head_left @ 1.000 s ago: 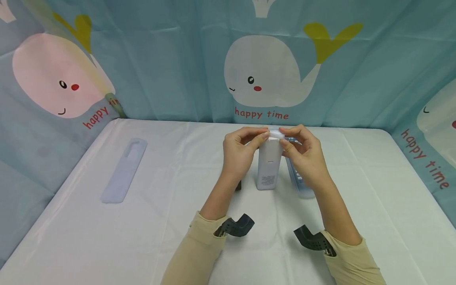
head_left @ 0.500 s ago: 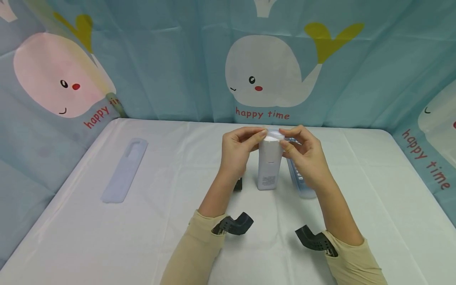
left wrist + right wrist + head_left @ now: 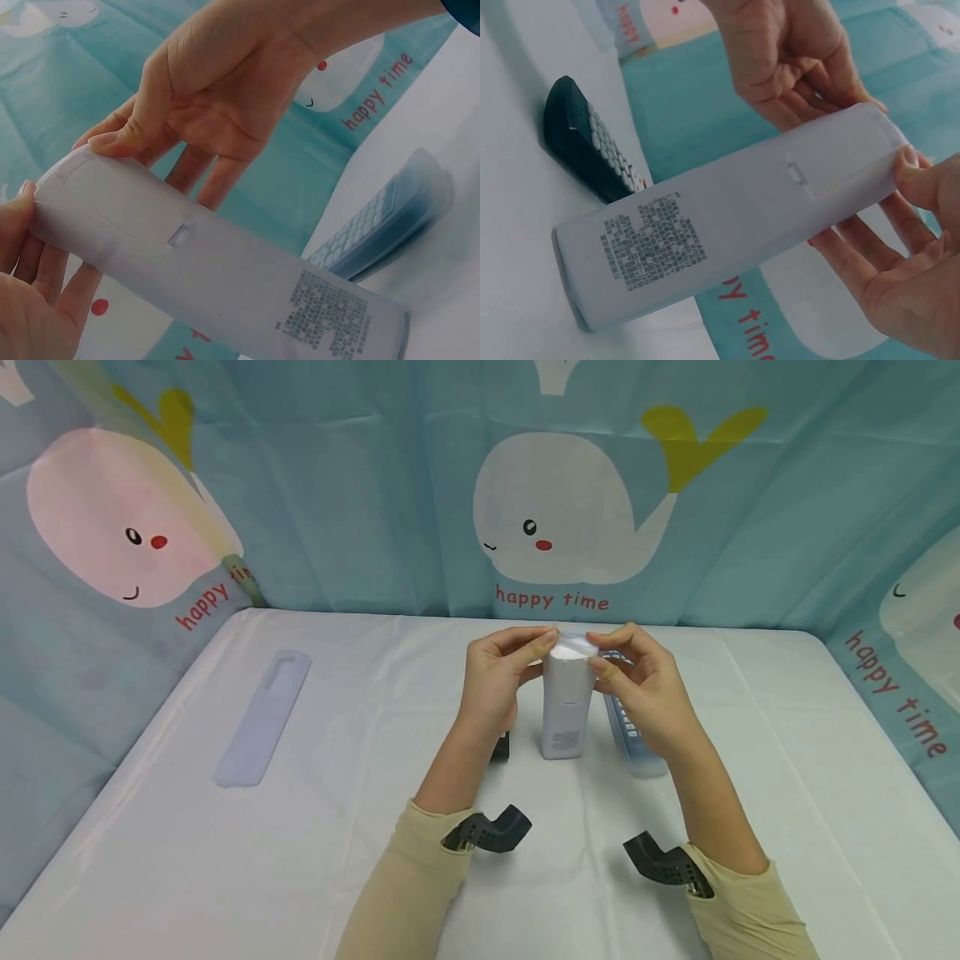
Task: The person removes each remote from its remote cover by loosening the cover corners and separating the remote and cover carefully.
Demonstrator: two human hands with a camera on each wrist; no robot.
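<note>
So the white remote (image 3: 567,710) is up on end just right of the middle of the desk (image 3: 300,877), back side facing the person, top end up between 2 bare hands. Can't really tell if the lower end touches the white cloth. The left hand (image 3: 491,681) has a narrow grip, thumb and finger pinching the top left corner, and the right hand (image 3: 645,685) does the same at the top right, with more fingers tucked behind. A thin see-through edge (image 3: 576,642) shows up top between them. The back's got a small slot partway down and a block of dark print (image 3: 654,241) near the lower end, too blurry to read.

Just right of it, partly behind the right hand, there's a blue remote (image 3: 633,739) with pale buttons. Left of it, a black remote (image 3: 574,142) is mostly hidden by the left forearm in the head view. Way over on the left lies a flat, pale see-through cover (image 3: 258,727) with an oblong cutout at its far end. Behind everything hangs a blue whale curtain (image 3: 375,527).
</note>
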